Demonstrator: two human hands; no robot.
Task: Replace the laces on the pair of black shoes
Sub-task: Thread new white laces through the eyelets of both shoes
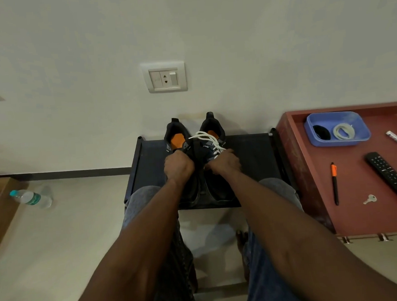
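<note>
Sitting side by side on a low black bench [251,151] against the wall, the two black shoes point toward the person. The left hand [178,167] grips the left shoe [180,137] at its tongue, fingers curled round it. The right hand [224,162] pinches the white lace [207,139] threaded through the right shoe [212,147]. To the right, a red cabinet [350,186] carries a blue tray [356,137] holding a coiled white lace [343,131] and a black lace [321,132], plus a pen [334,183], remote [393,178] and key [370,199].
</note>
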